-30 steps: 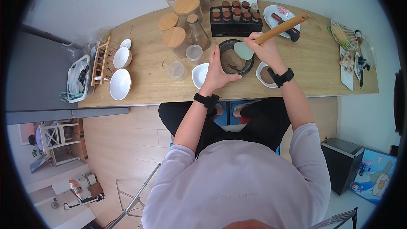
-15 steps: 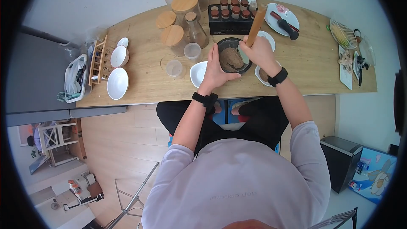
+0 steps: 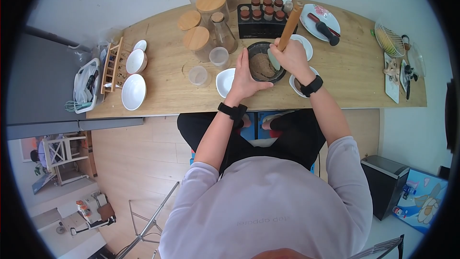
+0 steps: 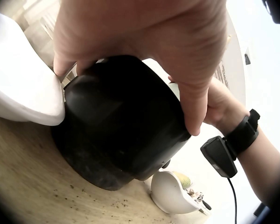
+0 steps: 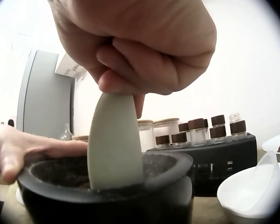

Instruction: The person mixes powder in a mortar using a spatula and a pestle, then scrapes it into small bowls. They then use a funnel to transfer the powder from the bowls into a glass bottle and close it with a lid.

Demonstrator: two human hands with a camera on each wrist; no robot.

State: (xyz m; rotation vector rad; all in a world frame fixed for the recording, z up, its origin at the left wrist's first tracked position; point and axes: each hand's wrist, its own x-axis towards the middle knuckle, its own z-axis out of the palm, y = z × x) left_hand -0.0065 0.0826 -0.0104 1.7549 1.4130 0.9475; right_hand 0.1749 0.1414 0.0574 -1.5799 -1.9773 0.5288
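Observation:
A black mortar [image 4: 126, 116] holding brown powder [image 3: 261, 66] stands on the table. My left hand [image 3: 244, 85] spans it from the near left, thumb on one side and fingers on the other. My right hand [image 3: 293, 61] is wrapped in a fist round a spatula with a wooden handle [image 3: 290, 28]. The spatula's pale green blade [image 5: 114, 144] points down into the mortar, near its right inner wall in the head view. In the right wrist view the blade's lower edge is hidden behind the mortar's rim.
White bowls flank the mortar: one at left [image 3: 224, 84], one at right partly under my right wrist, another behind [image 3: 304, 47]. A black rack [image 3: 261, 29] of spice jars stands behind, near wooden-lidded canisters [image 3: 197, 39]. A flowered plate [image 3: 322, 13] carries a black-headed tool.
The spatula's handle has swung from leaning far right to steeper, and its blade has turned edge-on along the mortar's right side. My left hand stays on the mortar.

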